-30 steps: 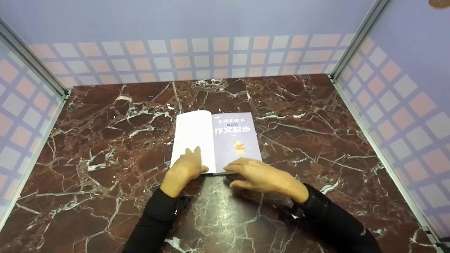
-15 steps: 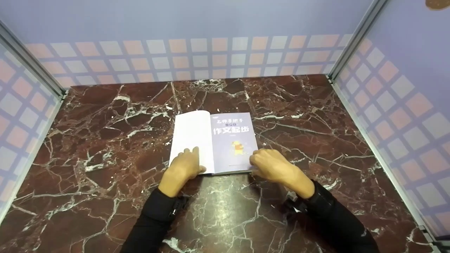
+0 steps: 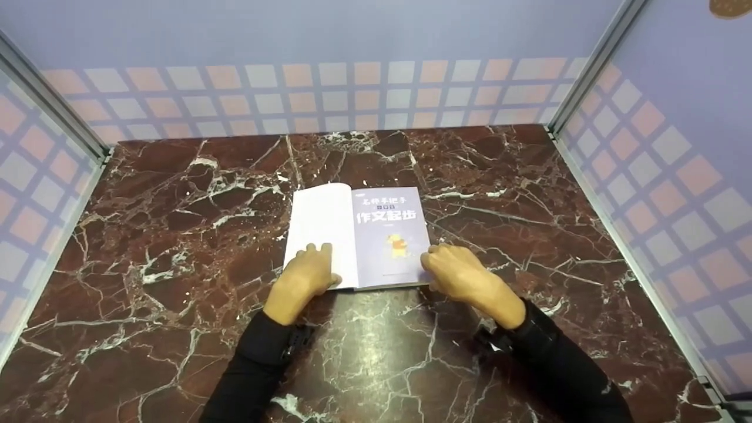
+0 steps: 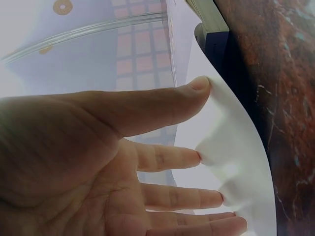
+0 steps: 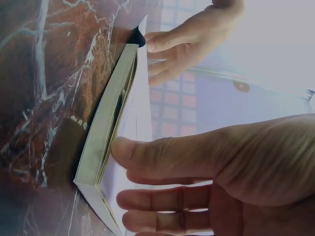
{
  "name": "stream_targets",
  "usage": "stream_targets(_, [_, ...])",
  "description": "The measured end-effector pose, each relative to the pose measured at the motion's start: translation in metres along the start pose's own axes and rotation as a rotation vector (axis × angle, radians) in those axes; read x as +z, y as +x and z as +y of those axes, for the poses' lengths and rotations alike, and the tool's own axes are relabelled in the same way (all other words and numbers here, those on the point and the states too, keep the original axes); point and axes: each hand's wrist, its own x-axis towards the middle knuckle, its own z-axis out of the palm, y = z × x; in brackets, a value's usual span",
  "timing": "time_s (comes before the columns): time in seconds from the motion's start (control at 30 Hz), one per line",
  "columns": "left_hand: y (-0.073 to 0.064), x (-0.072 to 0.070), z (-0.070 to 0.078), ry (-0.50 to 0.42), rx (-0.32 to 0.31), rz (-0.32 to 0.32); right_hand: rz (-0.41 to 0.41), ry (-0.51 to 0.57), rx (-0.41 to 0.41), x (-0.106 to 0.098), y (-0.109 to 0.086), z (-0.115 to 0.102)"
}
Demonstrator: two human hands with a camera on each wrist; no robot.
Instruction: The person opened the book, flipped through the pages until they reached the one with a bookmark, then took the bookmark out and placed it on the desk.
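Note:
An open book lies on the marble table, with a blank white page [image 3: 322, 214] on its left and a lilac title page [image 3: 371, 255] on its right. My left hand [image 3: 302, 279] presses the lower part of the white page with spread, nearly straight fingers; the left wrist view shows the paper [image 4: 216, 128] dented under the fingertips. At the book's lower right corner is my right hand [image 3: 461, 273]. Its thumb [image 5: 162, 152] touches the page edges above the thick page block [image 5: 101, 128], and the other fingertips lie near the lilac page. No pinch is visible there.
Dark red marble with white veins [image 3: 194, 252] surrounds the book. Lilac panels with pink and white squares [image 3: 385, 88] enclose the back and both sides. Metal strips [image 3: 623, 247] run along the side edges.
My right hand has moved right, from the lower edge of the lilac page to the book's lower right corner. My left hand has stayed on the white page.

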Motion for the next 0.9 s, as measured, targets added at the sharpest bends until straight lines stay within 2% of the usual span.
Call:
stream_targets(0.17, [0.001,0.0,-0.003,-0.003,0.006,0.006,-0.015,-0.01,0.008,0.004,0.001,-0.001])
stream_targets(0.6, [0.003,-0.001,-0.006,-0.015,0.032,0.031,0.031,-0.048,0.02,0.017,0.005,-0.006])
stream_targets(0.9, [0.004,0.0,-0.009,-0.035,0.032,0.054,0.055,-0.034,0.019,0.02,0.006,-0.005])
